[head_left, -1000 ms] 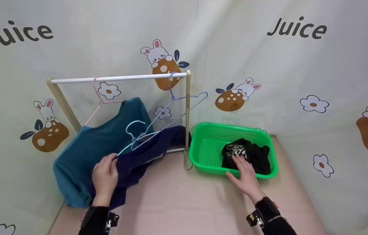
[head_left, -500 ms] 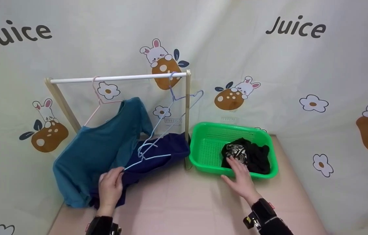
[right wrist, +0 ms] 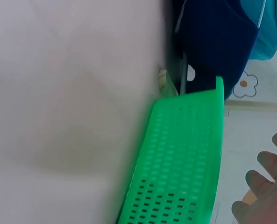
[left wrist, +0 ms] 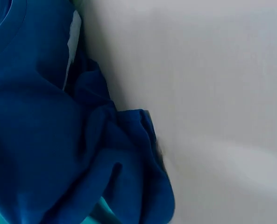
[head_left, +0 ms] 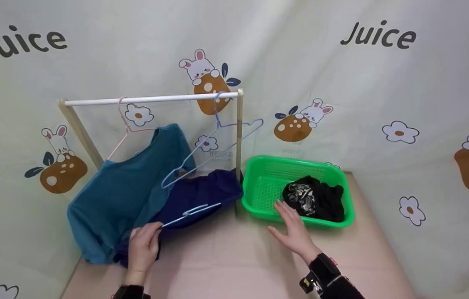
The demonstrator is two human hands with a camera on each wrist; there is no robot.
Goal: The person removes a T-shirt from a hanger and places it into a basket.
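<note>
My left hand [head_left: 143,248] pinches one end of a light blue hanger [head_left: 173,221], whose hook lies nearly flat. Under and around that hanger spreads a navy shirt [head_left: 201,193], sagging toward the table; how much of the hanger is inside it cannot be told. In the left wrist view the navy shirt [left wrist: 40,116] shows its neckline and a folded sleeve. My right hand [head_left: 294,234], fingers spread, hovers at the front rim of a green basket [head_left: 259,212] and holds nothing. A crumpled black garment [head_left: 327,199] with a white print lies in the basket.
A rack with a white rail [head_left: 168,99] stands at the back left. From it hang a teal shirt [head_left: 126,187] on a pink hanger [head_left: 119,145] and a bare blue-purple hanger [head_left: 219,126], swung out in front. A pinkish tabletop [head_left: 226,257] lies below.
My left hand has moved down and slightly right, lowering and flattening the light blue hanger with the navy shirt. My right hand has drawn left and down, off the black garment.
</note>
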